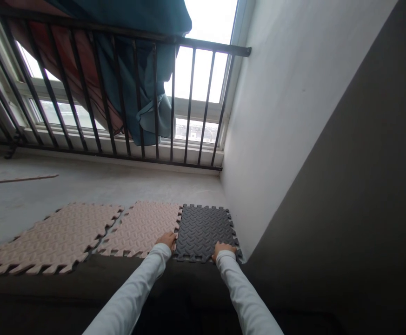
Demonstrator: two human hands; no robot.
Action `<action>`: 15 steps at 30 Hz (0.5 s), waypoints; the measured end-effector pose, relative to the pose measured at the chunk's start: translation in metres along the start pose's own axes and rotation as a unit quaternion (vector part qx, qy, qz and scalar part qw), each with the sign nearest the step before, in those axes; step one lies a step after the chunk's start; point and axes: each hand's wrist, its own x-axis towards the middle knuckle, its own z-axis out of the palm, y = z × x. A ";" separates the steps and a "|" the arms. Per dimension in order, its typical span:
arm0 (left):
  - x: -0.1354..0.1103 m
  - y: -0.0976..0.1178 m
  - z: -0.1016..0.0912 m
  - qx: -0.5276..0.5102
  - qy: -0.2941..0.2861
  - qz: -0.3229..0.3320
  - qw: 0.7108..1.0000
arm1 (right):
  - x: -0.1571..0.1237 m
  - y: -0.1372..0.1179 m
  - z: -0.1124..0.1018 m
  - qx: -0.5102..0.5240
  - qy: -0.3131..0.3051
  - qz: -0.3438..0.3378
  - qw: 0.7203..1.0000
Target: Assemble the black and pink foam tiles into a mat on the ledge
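A black foam mat tile (206, 230) with jigsaw edges lies on the floor against the right wall. Its left edge meets a pink foam mat tile (150, 223) of the same pattern. My left hand (167, 240) is at the pink tile's near right corner, by the seam, with its fingers bent around the edge. At the black tile's near right corner, my right hand (222, 250) grips the edge; its fingers lie on top and its thumb points to the front. The undersides of both hands are hidden.
Another pink foam tile (59, 232) lies to the left, split from the middle one by a narrow gap. A thin stick (21, 179) rests on the floor. Dark railings (119, 93) run before the window, with blue and pink cloth (136, 51) there. A white wall (279, 93) bounds the right.
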 end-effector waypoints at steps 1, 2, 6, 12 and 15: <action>0.005 -0.001 -0.002 0.008 0.000 -0.014 1.000 | 0.000 0.000 0.000 0.001 0.001 0.001 1.000; 0.010 -0.001 -0.003 0.016 0.001 -0.026 1.000 | 0.001 0.000 0.000 0.002 0.002 0.002 1.000; 0.024 -0.002 -0.003 0.041 0.018 -0.061 0.997 | 0.000 -0.002 -0.002 0.007 -0.007 0.006 1.000; 0.028 -0.003 0.004 0.041 0.046 -0.064 0.996 | 0.000 -0.003 -0.003 0.008 -0.008 0.000 1.000; 0.025 -0.007 0.009 0.026 0.059 -0.044 0.997 | 0.001 -0.003 0.000 0.005 -0.004 -0.003 1.000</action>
